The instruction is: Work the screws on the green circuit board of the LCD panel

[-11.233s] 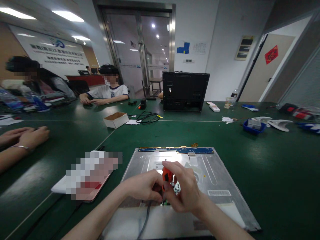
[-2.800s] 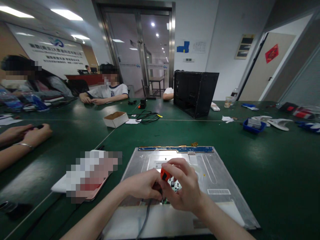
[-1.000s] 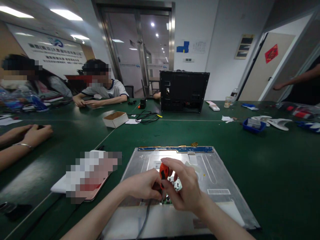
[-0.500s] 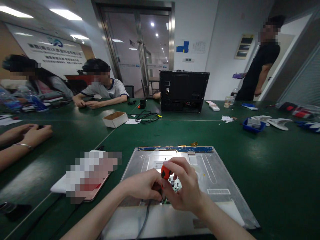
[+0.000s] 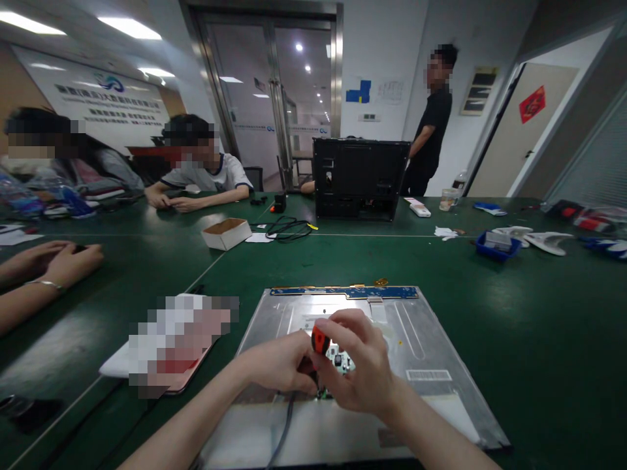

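Note:
A flat metal display panel (image 5: 431, 346) lies in front of me, with a blue circuit strip (image 5: 343, 293) along its far edge. My right hand (image 5: 360, 369) is closed, its fingertips pinching the red-and-black handle of a screwdriver (image 5: 321, 341) held upright. The screwdriver's tip is hidden behind the fingers, over a small green circuit board (image 5: 340, 358) on the panel. Close beside it, my left hand (image 5: 284, 362) has its fingers curled and pressed together low at the board's left edge. What they grip is hidden. A grey cable (image 5: 285, 424) runs from under them towards me.
Left of the panel lies a phone in a pink case (image 5: 196, 372). Farther off are an open cardboard box (image 5: 226, 235), coiled black cables (image 5: 289, 228), a black monitor housing (image 5: 361, 179) and a blue tray (image 5: 497, 247). A co-worker's hands (image 5: 73, 264) rest at the left.
The screwdriver handle has turned and shifted slightly left in my right hand. My left hand stays in place. A person in black has walked left, behind the monitor housing.

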`<state>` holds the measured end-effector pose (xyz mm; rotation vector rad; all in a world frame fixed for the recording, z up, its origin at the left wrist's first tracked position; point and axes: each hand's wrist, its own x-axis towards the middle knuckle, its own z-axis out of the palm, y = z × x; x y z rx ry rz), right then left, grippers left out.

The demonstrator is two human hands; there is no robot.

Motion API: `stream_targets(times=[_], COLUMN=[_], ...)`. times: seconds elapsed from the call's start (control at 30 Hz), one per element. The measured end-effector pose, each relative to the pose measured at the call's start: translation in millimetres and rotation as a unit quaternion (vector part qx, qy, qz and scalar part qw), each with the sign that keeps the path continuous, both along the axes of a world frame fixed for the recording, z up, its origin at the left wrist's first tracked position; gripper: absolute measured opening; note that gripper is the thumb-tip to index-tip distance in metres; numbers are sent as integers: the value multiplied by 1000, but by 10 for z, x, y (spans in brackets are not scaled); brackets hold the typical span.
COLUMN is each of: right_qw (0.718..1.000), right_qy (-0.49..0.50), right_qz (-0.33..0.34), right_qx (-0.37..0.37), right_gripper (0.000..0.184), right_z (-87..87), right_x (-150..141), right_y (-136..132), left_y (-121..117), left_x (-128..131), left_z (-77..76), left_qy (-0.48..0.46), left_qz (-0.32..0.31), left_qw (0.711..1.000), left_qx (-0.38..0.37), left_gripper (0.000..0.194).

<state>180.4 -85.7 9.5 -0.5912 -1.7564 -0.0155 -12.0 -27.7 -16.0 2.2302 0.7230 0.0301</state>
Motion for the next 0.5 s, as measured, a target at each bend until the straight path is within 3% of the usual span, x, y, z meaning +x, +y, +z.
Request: stream_targets(times=[0.23, 0.5], right_qw=[999, 1000], right_qy=[13, 6], right_qz=[38, -6], right_qx=[8, 6], right_gripper=[39, 31], right_z=[8, 9], right_x=[-4, -6], right_y=[24, 11], left_y=[2, 5], left_x=[3, 11], left_z=[32, 31], left_qy=[-24, -21], left_qz=[-7, 0], left_qw=[999, 1000], left_qx=[-20, -5], left_gripper=[9, 11])
